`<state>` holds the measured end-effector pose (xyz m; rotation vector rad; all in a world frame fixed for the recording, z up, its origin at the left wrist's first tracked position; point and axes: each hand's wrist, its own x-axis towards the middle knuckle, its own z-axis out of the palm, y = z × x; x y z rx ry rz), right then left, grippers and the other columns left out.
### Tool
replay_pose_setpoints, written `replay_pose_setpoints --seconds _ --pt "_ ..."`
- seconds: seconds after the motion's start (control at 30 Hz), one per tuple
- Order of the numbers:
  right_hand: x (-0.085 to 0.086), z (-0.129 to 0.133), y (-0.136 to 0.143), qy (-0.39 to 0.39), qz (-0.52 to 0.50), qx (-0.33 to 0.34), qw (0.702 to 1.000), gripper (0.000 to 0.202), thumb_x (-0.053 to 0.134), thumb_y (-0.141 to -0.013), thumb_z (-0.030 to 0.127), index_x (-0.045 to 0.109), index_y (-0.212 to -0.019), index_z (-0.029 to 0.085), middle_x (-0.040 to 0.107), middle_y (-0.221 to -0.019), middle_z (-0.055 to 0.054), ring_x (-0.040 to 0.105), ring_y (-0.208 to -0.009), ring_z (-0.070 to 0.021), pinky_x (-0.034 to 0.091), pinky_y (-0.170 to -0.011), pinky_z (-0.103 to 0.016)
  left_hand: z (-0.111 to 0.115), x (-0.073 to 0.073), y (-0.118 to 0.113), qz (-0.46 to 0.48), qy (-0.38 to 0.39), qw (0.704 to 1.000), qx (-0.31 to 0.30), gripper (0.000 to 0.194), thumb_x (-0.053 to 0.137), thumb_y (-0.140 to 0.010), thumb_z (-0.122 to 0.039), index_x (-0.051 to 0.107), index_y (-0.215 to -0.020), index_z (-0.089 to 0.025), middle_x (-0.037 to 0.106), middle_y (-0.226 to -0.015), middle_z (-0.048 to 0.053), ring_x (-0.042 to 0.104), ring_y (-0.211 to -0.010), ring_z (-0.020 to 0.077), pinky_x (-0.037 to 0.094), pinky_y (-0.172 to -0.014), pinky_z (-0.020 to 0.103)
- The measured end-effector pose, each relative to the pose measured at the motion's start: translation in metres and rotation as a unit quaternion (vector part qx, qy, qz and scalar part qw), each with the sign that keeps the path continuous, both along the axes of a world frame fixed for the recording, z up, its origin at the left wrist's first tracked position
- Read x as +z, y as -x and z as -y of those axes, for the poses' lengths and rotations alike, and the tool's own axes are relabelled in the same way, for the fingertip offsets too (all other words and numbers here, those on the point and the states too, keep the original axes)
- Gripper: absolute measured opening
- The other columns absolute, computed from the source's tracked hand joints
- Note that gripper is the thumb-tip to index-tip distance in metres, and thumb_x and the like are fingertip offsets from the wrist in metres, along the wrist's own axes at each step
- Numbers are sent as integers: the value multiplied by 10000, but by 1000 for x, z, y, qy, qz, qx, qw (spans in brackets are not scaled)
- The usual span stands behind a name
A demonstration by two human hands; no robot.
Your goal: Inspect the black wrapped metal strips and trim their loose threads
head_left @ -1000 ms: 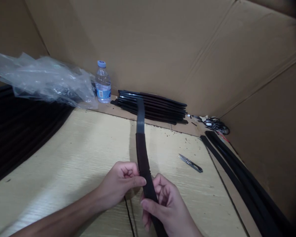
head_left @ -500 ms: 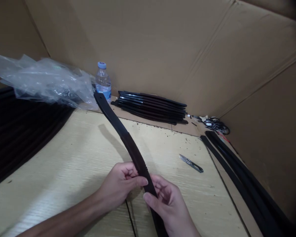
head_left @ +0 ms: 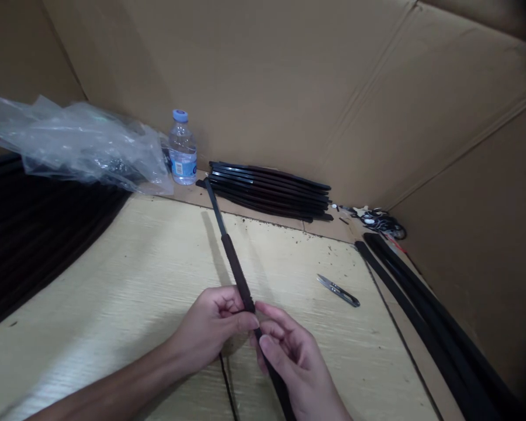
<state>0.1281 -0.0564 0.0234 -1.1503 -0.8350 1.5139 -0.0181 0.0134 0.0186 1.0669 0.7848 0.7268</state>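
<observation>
Through the head camera I have both hands on one long dark strip (head_left: pixel 235 266), which runs from the bottom edge of my view up and away over the middle of the table (head_left: pixel 158 263). My left hand (head_left: pixel 221 321) pinches it between thumb and curled fingers; just below, my right hand (head_left: pixel 294 356) has its thumb on the strip, fingers bent behind it, and I can't tell how firmly they press. The strip stands nearly edge-on to me. Its far part is slimmer and smoother than the thicker, brown-black section with a ridged edge, and its shadow falls on the table to the left.

A thin dark cord (head_left: pixel 226 383) trails below my left hand — its upper end is hidden from me. Right of the strip, well apart from my hands, lie small thread snips (head_left: pixel 338 290).

At the back, a stack of dark strips (head_left: pixel 269 190) lies by the cardboard wall (head_left: pixel 254 76), near an upright water bottle (head_left: pixel 183 149). Clear plastic bags (head_left: pixel 87 146) lie over the back of a broad dark pile (head_left: pixel 48 234) on the left; more long strips (head_left: pixel 425 318) run down the right side, beyond which sits a small tangle of cords (head_left: pixel 388 224).
</observation>
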Motion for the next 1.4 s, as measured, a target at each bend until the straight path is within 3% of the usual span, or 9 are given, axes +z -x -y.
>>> replay_pose_setpoints --seconds 0.13,0.27,0.47,0.7,0.8,0.9,1.07,1.27,1.4 --pt "2 -2 -1 -8 -4 34 999 259 764 -699 329 591 -782 157 585 -637 28 527 -561 -82 450 -539 -188 1 2 2 -26 -1 1000 -2 331 708 -693 -268 438 -545 -146 399 -504 -77 315 -477 52 226 -452 185" --pt "4 1 0 28 -44 52 997 381 725 -729 380 380 -786 229 633 -695 27 475 -359 -62 362 -327 -163 2 4 2 9 22 998 -50 326 682 -733 -305 432 -582 -160 528 -516 -32 460 -474 87 295 -468 204" --pt "9 1 -2 -16 27 21 999 231 600 -843 410 518 -867 195 605 -790 6 435 -523 -55 344 -484 -179 1 3 2 -22 -13 1000 6 283 651 -769 -297 485 -593 -149 623 -573 9 527 -537 110 357 -518 217" --pt "5 -3 0 -31 13 23 999 321 733 -740 307 601 -1000 174 651 -835 -32 599 -822 -154 456 -738 -250 2 5 0 -5 9 1000 -10 211 706 -706 -225 540 -623 -124 499 -569 -52 429 -536 69 326 -514 185" --pt "4 -2 2 -6 14 33 999 284 739 -728 317 553 -887 173 615 -670 15 575 -554 -109 483 -532 -222 2 3 1 -10 4 1000 -6 294 706 -713 -251 472 -577 -138 467 -536 -61 394 -505 63 287 -482 183" --pt "2 1 3 11 -9 29 999 338 709 -750 370 423 -859 226 596 -630 52 440 -347 -58 352 -326 -162 3 1 2 0 7 1000 -25 318 699 -723 -269 440 -580 -151 526 -540 -39 445 -513 82 304 -490 195" --pt "0 4 2 -20 22 1 1000 224 585 -858 390 495 -797 195 559 -684 31 414 -502 -59 337 -457 -169 1 -2 0 3 -1 1000 -31 268 653 -767 -294 477 -624 -150 599 -607 6 537 -597 126 367 -564 226" --pt "3 -1 1 -30 6 -5 1000 352 739 -733 307 597 -1036 197 598 -785 -4 548 -741 -129 448 -697 -237 0 -1 1 14 -1 999 -30 250 688 -733 -284 511 -641 -134 478 -584 -50 411 -543 73 306 -521 194" --pt "2 -2 1 -1 -9 32 999 285 772 -684 295 547 -824 189 550 -674 35 512 -547 -95 484 -495 -208 2 0 3 5 6 999 -45 315 682 -747 -287 443 -598 -147 472 -574 -46 406 -535 72 291 -510 198"
